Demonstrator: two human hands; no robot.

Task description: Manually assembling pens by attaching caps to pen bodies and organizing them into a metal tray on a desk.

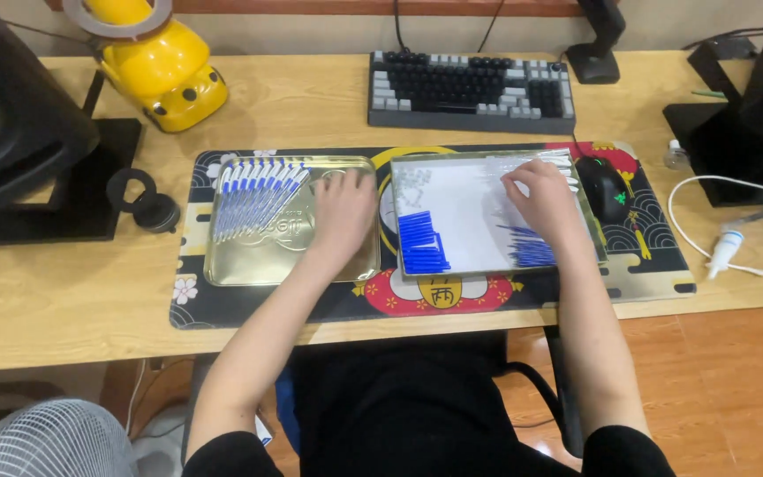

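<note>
Wood-grain bench (64, 291) runs across the scene, and at its far left stand a black stand (55, 190) and a yellow rounded device (165, 79). On the patterned desk mat (196, 305) lies a gold metal tray (253, 269) — a fanned row of blue-and-white pens (253, 199) rests in its left half. The left hand (343, 212) lies palm down on the right part of that tray, fingers loosely spread and flat; whether anything is under it cannot be told. Just right of the gold tray, touching or nearly so, sits a silver tray (461, 212) with a pale floor. A pile of blue caps (421, 243) lies in its near left corner, thin blue refills (532, 247) lie near its right side, and a cluster of small clear parts (412, 185) sits toward its far left. The right hand (545, 194) rests over the far right part of this tray, fingers curled down onto clear pieces there — its grip is not clear. A black mouse (604, 187) lies just right of the tray, a keyboard (472, 90) farther back, and a white cable (708, 190) at the right.
</note>
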